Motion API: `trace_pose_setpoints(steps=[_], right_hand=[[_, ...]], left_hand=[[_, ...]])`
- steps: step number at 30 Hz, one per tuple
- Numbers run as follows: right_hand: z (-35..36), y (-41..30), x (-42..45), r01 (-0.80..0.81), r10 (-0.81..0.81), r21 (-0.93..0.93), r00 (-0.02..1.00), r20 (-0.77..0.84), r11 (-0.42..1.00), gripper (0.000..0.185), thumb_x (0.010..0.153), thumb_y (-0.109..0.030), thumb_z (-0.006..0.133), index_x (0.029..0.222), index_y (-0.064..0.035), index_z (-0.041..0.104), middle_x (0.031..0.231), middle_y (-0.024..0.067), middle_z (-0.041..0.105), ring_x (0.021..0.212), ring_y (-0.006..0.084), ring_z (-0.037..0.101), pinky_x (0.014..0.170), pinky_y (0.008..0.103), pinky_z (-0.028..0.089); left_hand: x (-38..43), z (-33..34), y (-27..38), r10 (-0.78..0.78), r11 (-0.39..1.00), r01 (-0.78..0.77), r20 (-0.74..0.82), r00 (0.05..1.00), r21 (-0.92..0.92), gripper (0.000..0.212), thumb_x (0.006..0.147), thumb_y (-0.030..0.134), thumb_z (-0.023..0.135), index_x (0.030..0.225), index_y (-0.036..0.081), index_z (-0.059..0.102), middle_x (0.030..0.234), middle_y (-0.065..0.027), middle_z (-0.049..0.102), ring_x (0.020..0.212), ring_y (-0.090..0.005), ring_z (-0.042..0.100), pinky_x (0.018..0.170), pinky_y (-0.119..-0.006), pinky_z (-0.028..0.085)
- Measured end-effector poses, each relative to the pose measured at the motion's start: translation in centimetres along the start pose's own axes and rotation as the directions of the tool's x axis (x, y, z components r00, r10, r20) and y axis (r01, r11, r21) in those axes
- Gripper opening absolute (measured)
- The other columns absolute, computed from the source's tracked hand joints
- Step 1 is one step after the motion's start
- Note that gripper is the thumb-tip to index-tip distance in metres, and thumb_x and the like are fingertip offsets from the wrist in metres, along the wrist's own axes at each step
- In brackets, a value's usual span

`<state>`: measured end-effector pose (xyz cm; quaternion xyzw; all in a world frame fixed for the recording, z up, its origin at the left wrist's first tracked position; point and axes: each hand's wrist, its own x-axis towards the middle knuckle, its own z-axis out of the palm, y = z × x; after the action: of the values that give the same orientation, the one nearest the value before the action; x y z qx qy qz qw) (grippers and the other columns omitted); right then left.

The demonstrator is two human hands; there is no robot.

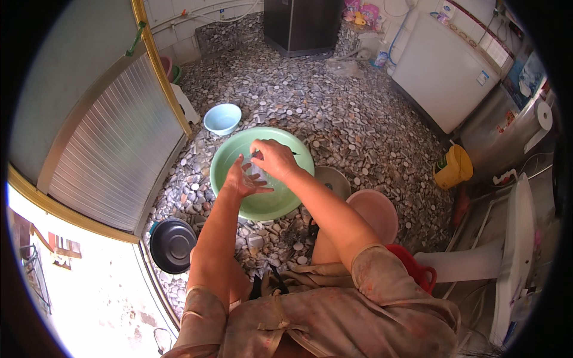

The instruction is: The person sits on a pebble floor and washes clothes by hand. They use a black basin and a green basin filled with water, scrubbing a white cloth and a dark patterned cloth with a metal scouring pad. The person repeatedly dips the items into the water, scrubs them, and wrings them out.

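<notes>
A large green plastic basin (pixel 268 208) stands on the pebble-patterned floor in front of me, with water in it. Over its left half is my left hand (pixel 247 179), palm turned inward and fingers spread, its fingertips near a clear, shiny thing (pixel 255 169) that I cannot identify. Above the basin's middle, my right hand (pixel 274 157) pinches a small dark reddish thing (pixel 258 155) between thumb and fingers. Whether the clear thing hangs from it or is splashing water is unclear. A small dark object (pixel 294 153) shows just past my right hand, inside the basin.
A light blue basin (pixel 222 117) lies beyond the green one. Near my left forearm is a black basin (pixel 172 246). At right are a grey round lid or basin (pixel 336 179), a pink basin (pixel 376 215), a red plastic container (pixel 405 264) and a yellow bucket (pixel 454 168).
</notes>
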<state>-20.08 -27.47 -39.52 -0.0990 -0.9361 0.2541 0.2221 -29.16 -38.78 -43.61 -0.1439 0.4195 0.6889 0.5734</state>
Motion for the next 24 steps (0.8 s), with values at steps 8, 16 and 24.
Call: trace_pose_setpoints(steps=[8,16,24], right_hand=[[2.4,-0.6,-0.7,0.011,-0.018,0.341,1.000,0.017,0.940,0.023,0.079,-0.027,0.073,0.084,-0.0078,0.061,0.076,0.0083,0.065,0.066,0.0248,0.062,0.061,0.0354,0.048],[6.4,4.5,1.8,0.009,0.215,0.588,0.926,-0.310,0.809,0.026,0.086,-0.026,0.066,0.080,-0.0020,0.056,0.067,0.0075,0.056,0.060,0.0177,0.052,0.061,0.0312,0.045],[7.9,7.4,3.7,-0.383,0.591,0.692,0.803,-0.077,0.611,0.013,0.090,-0.015,0.056,0.100,-0.0066,0.054,0.080,0.0050,0.055,0.068,0.0126,0.050,0.061,0.0300,0.043]], left_hand=[[5.7,-2.9,0.4,-0.036,0.998,0.052,0.453,0.891,-0.022,0.055,0.094,0.059,0.029,0.126,0.019,0.050,0.125,-0.0108,0.055,0.112,-0.0339,0.053,0.091,-0.062,0.041],[7.4,-0.2,0.6,0.130,0.987,-0.108,0.190,0.973,-0.121,0.035,0.101,0.034,0.036,0.110,0.009,0.058,0.104,-0.0148,0.065,0.086,-0.0314,0.066,0.078,-0.050,0.055],[7.4,2.4,0.6,0.564,0.816,-0.527,-0.124,0.817,0.237,0.044,0.092,0.033,0.058,0.114,-0.006,0.057,0.093,-0.0141,0.063,0.072,-0.0222,0.060,0.067,-0.039,0.051]])
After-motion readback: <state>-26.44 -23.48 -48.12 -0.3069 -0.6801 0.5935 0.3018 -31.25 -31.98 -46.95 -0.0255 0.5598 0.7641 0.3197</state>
